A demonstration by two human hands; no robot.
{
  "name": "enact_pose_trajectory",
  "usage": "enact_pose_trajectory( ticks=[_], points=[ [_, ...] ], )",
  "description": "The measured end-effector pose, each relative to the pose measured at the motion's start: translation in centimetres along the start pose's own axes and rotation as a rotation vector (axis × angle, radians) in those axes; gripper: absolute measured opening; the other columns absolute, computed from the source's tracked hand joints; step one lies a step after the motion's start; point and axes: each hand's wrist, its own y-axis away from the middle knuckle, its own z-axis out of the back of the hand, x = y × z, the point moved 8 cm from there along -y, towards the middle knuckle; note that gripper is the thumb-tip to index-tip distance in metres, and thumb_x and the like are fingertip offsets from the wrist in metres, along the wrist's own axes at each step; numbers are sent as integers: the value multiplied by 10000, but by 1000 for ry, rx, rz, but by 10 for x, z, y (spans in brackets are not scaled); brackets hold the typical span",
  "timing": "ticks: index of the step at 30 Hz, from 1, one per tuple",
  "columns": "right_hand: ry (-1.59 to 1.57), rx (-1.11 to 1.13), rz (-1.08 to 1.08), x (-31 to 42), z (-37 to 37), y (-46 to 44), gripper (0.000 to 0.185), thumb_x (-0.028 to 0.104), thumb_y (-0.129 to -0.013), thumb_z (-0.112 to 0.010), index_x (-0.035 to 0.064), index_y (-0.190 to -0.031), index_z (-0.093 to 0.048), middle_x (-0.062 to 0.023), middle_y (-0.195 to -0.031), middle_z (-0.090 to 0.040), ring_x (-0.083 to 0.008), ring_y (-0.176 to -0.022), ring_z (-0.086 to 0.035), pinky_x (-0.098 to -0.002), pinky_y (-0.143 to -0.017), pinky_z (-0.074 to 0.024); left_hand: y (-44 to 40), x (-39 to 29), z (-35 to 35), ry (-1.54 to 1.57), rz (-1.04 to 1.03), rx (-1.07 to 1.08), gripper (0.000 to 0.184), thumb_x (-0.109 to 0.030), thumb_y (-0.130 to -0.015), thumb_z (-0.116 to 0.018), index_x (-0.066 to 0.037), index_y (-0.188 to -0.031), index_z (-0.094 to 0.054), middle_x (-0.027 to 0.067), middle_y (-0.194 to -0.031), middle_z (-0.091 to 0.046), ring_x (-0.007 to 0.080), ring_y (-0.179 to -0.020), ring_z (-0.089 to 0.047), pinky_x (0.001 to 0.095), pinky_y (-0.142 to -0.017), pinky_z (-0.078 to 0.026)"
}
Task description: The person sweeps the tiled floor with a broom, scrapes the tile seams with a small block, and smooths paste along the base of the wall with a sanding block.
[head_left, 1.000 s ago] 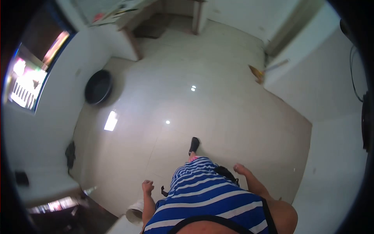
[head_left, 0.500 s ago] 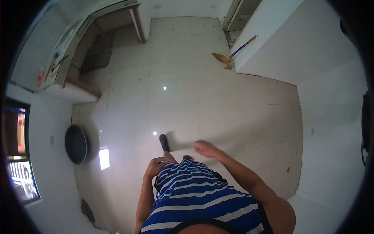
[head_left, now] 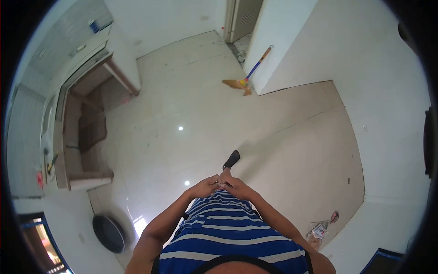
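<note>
My left hand [head_left: 206, 187] and my right hand [head_left: 236, 188] meet in front of my waist, just above the hem of the blue and white striped shirt [head_left: 228, 223]. Their fingers are bent inward and pressed close together. Whatever lies between the fingertips is too small and hidden to name. Beyond the hands, one foot in a dark shoe [head_left: 232, 158] shows on the tiled floor.
A broom [head_left: 253, 72] leans against the wall corner near a doorway. To the left is a counter [head_left: 64, 157] with open space beneath. A dark round basin [head_left: 109, 233] stands on the floor [head_left: 191, 105]. Plastic packaging [head_left: 317, 232] lies at the lower right.
Both hands have come together at my waist; the right swung in from the side. The view has turned right and shifted, bringing the packaging into sight, and a different foot position shows.
</note>
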Motion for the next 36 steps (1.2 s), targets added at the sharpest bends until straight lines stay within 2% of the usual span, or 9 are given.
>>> enact_pose_trajectory(
  ticks=[6, 9, 17, 21, 26, 29, 31, 32, 36],
  points=[
    [-337, -46, -255, -68, 139, -36, 185, 214, -917, -514, 33, -947, -534, -82, -867, -563, -131, -815, -495, -283, -770, -418, -169, -65, 31, 151, -22, 200, 211, -200, -899, -449, -59, -1053, -482, 46, -913, -542, 127, -832, -524, 273, -734, -454],
    [-198, -31, -313, -120, 208, -48, 195, 216, -894, -535, 26, -848, -525, -77, -733, -559, -157, -689, -502, -302, -657, -437, -223, -112, 53, -294, -180, 136, 418, -251, -906, -454, -52, -1265, -372, 98, -952, -572, 164, -852, -552, 300, -767, -449],
    [-204, -302, -527, -248, 334, -24, 185, 148, -738, -659, 44, -675, -519, -45, -654, -548, -133, -622, -498, -300, -568, -409, -385, -157, 202, 34, 72, -25, 300, -275, -865, -525, -59, -1072, -548, 71, -770, -572, 159, -682, -566, 288, -656, -480],
    [-160, -598, -708, -318, 323, 10, 259, 138, -666, -698, 62, -584, -465, -35, -587, -506, -124, -573, -463, -294, -534, -398, -485, -209, 268, 206, 191, -23, 285, -309, -873, -510, -87, -1048, -546, 61, -754, -546, 179, -680, -565, 323, -684, -489],
    [-742, -796, -1112, -296, 253, 23, 264, 123, -680, -616, 65, -505, -426, -21, -496, -453, -114, -499, -462, -299, -464, -371, -655, -245, 345, 104, 241, -94, 244, -324, -846, -525, -123, -984, -537, 24, -652, -510, 155, -583, -544, 310, -584, -492],
    [55, -968, -961, -281, 246, 1, 216, 154, -723, -572, 37, -562, -487, -69, -497, -466, -142, -498, -464, -347, -463, -383, -800, -225, 416, -616, -165, -46, 218, -294, -859, -522, -78, -873, -553, 66, -777, -560, 160, -624, -572, 337, -576, -500],
    [-433, -1121, -1259, -258, 244, 2, 228, 182, -717, -576, 40, -571, -475, -87, -525, -484, -155, -501, -446, -349, -473, -380, -836, -218, 438, -121, 332, -151, 300, -316, -873, -526, -47, -997, -573, 117, -898, -583, 239, -803, -583, 388, -721, -489],
    [-479, -1163, -1244, -255, 235, -6, 268, 242, -715, -571, 1, -648, -473, -185, -626, -488, -285, -568, -476, -424, -540, -386, -831, -247, 422, 9, 382, -219, 345, -352, -883, -509, -59, -1063, -535, 134, -920, -579, 257, -822, -579, 389, -726, -487],
    [-640, -1130, -1359, -219, 197, -35, 241, 207, -737, -572, 10, -656, -461, -111, -592, -468, -206, -571, -454, -362, -532, -391, -861, -264, 386, 506, 583, -77, 437, -470, -920, -401, -109, -1166, -407, 182, -973, -559, 312, -905, -565, 403, -783, -486]
  ],
)
